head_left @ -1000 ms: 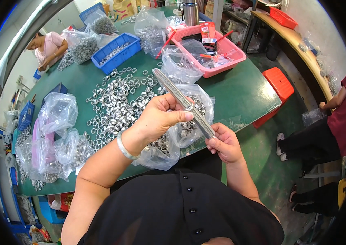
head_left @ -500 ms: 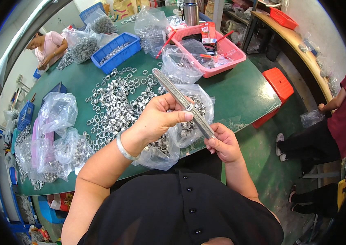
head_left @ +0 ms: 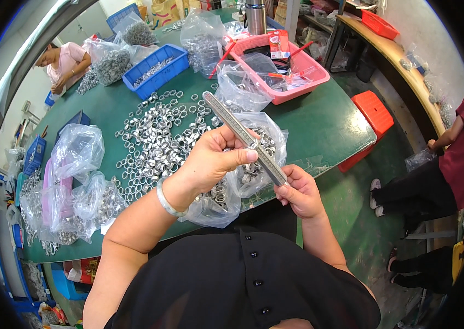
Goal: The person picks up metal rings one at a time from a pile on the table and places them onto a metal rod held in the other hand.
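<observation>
A metal ring mandrel [head_left: 226, 116] with graduated markings slants over the table, its narrow tip toward the far left. Its thick lower end is gripped by my right hand [head_left: 301, 193], thumb on top. My left hand [head_left: 214, 153], a pale bangle on its wrist, pinches a silvery ring [head_left: 253, 145] that sits around the mandrel about midway. Beneath and beyond my hands lies a wide heap of metal rings [head_left: 158, 140]. Clear plastic bags of rings, one bag [head_left: 267, 164] behind the mandrel and another bag [head_left: 218, 211] below my left wrist, lie along the near edge.
On the green table [head_left: 325, 129] stand a pink basket [head_left: 311, 85] and a blue bin [head_left: 155, 71] of small parts. More bags and a lilac container [head_left: 56, 186] are at left. A red stool [head_left: 371, 109] stands beyond the right edge. Other people are at far left and right.
Hardly anything differs. The mandrel's tip has shifted very slightly to the left, with both hands keeping their hold.
</observation>
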### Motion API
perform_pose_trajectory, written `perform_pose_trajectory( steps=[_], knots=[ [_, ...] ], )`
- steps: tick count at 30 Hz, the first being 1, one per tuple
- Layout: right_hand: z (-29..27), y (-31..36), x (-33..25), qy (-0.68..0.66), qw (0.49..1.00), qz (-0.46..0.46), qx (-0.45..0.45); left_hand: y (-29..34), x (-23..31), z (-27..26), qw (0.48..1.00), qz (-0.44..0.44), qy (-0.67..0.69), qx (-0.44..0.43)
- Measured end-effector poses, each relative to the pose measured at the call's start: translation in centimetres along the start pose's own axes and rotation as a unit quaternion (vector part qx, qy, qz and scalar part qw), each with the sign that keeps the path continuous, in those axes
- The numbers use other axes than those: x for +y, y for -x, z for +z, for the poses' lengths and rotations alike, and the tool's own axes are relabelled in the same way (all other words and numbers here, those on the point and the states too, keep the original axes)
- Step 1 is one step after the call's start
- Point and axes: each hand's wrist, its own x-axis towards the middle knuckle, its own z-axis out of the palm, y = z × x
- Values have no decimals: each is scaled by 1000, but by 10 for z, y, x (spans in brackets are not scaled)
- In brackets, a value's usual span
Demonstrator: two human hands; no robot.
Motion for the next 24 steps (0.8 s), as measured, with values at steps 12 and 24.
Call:
perform_pose_trajectory(
  steps=[12,24],
  knots=[
    [11,0,4,11,999,-11,48,-2,-2,-5,1000,-13,17,8],
    [20,-1,5,44,996,-29,65,-5,-7,-11,999,-11,33,-4]
  ],
)
